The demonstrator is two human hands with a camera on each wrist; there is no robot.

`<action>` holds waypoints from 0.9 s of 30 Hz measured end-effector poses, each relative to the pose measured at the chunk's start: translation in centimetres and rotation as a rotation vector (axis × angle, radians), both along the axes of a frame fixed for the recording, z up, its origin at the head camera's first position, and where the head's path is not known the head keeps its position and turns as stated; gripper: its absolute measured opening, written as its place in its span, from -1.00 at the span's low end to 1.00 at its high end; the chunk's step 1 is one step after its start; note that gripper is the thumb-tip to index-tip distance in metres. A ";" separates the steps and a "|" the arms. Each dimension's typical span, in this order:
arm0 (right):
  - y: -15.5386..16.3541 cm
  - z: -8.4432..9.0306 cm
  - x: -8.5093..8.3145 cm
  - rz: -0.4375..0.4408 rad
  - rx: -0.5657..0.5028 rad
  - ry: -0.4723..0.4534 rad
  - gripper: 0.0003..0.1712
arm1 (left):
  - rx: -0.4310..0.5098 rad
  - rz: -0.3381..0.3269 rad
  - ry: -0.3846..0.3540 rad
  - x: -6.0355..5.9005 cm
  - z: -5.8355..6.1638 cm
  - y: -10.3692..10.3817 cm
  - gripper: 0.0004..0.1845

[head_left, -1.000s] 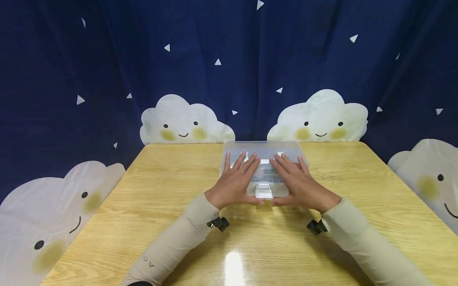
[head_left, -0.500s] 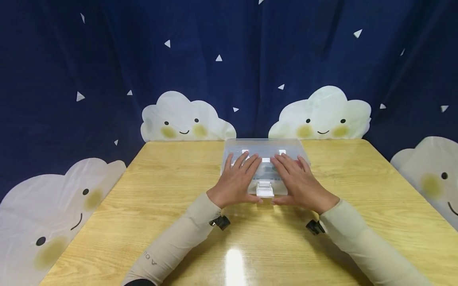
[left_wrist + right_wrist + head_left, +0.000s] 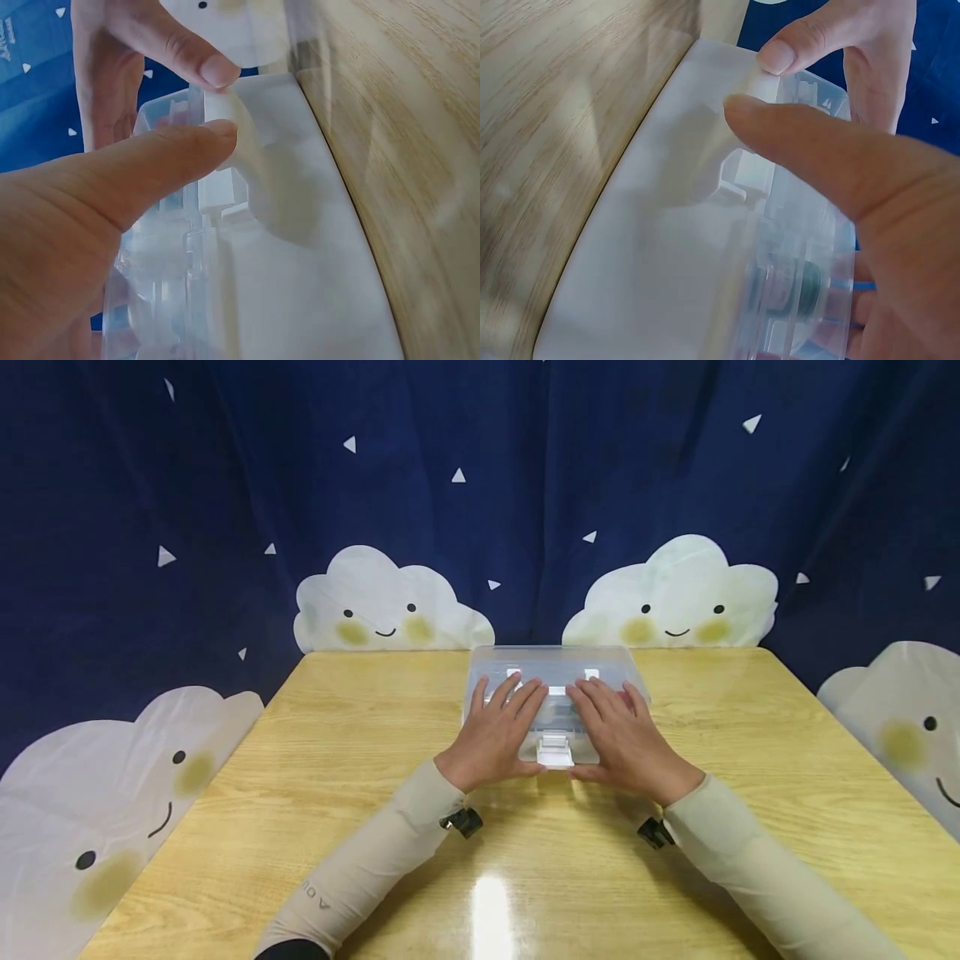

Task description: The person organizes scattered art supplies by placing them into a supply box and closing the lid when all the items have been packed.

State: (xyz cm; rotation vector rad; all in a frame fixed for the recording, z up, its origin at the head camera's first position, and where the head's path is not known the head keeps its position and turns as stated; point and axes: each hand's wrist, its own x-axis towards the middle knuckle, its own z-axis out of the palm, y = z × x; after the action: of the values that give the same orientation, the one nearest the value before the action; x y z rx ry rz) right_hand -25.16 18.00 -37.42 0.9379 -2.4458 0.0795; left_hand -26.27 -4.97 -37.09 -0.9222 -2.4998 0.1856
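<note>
Left hand (image 3: 495,735) lies flat, fingers spread, on clear plastic box (image 3: 555,670) at table (image 3: 360,735) centre-back | white latch (image 3: 555,752) sits between both thumbs | right hand (image 3: 622,739) mirrors it, fingers straight on lid | wrist views alone show something green (image 3: 780,285) inside, thumbs at front edge

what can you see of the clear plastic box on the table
The clear plastic box is a flat, see-through case with a white latch on its near edge. It lies lid-down-shut on the wooden table, by the far edge. The left hand and right hand rest flat on its lid. Compartments and something green show inside.
</note>
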 end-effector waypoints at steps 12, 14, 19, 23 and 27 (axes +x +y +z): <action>0.0 0.1 -0.2 0.010 -0.026 0.053 0.23 | 0.005 -0.020 0.006 -0.1 0.3 0.0 0.16; 0.0 0.1 -0.2 0.012 -0.033 0.052 0.20 | 0.007 -0.025 0.006 -0.2 0.3 0.0 0.14; 0.1 0.2 -0.1 0.004 -0.044 0.027 0.14 | 0.013 -0.038 0.012 -0.2 0.4 0.0 0.07; 0.0 0.3 -0.1 -0.007 -0.054 0.000 0.08 | 0.024 -0.040 0.005 -0.2 0.5 -0.1 -0.01; -0.2 0.2 -0.2 -0.008 -0.066 -0.005 0.01 | 0.041 -0.042 0.008 -0.1 0.4 -0.1 -0.12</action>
State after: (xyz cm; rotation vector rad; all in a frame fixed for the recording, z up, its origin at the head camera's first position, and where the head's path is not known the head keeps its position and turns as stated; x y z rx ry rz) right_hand -25.33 17.81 -37.17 0.8998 -2.4359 0.1582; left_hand -26.36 -5.08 -36.68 -0.9549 -2.4656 0.1242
